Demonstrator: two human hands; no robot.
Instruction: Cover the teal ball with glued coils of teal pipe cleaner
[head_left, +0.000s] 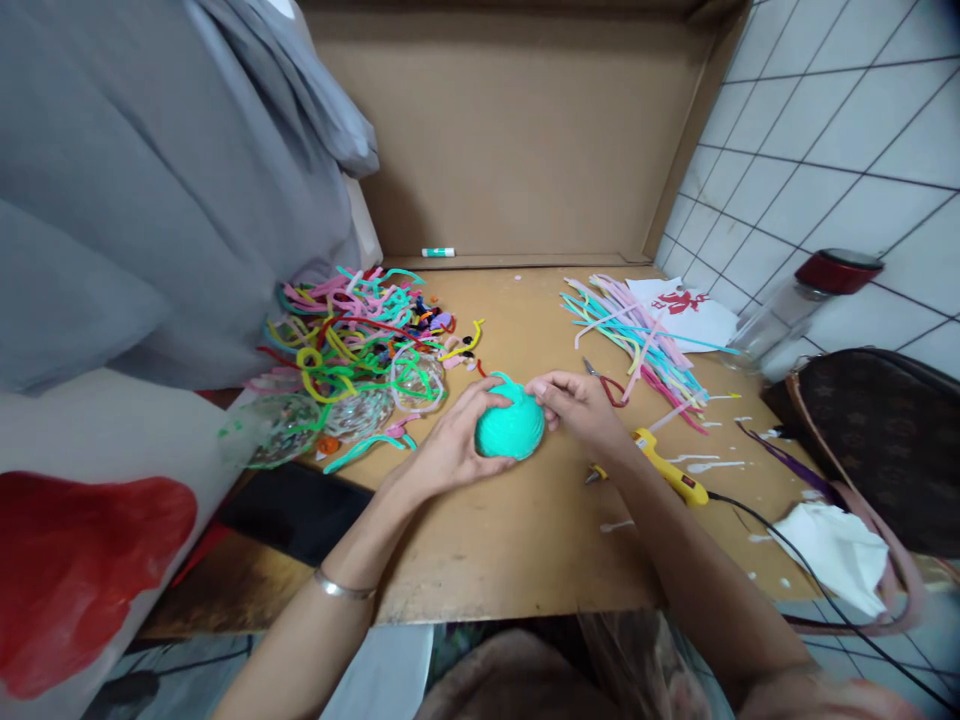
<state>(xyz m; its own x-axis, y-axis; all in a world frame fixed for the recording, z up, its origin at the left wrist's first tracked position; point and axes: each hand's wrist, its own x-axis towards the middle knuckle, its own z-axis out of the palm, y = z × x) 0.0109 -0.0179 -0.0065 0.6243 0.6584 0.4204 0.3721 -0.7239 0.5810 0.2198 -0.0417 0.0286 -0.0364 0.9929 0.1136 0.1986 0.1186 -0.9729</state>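
A round turquoise ball [510, 428] with ridged, wound sides is held above the middle of the wooden table [480, 560]. My left hand [461, 440] wraps round its left side, thumb below and fingers at the top. At its upper right, the fingers of my right hand [566, 400] are pinched together at the ball's edge; what they grip is too small to make out. A loop of turquoise strip stands up from the top of the ball. Red-handled scissors [613, 390] lie just beyond my right hand, and a yellow glue gun [671, 470] lies beside my right forearm.
Tangled coloured pipe cleaners [337, 330] and clear plastic pieces [360, 410] cover the left, near a black flat object [296, 512]. Straight pipe cleaners [637, 330], a glass bottle [780, 320], a brown bag [885, 440], white tissue [832, 550] and a cable are at the right.
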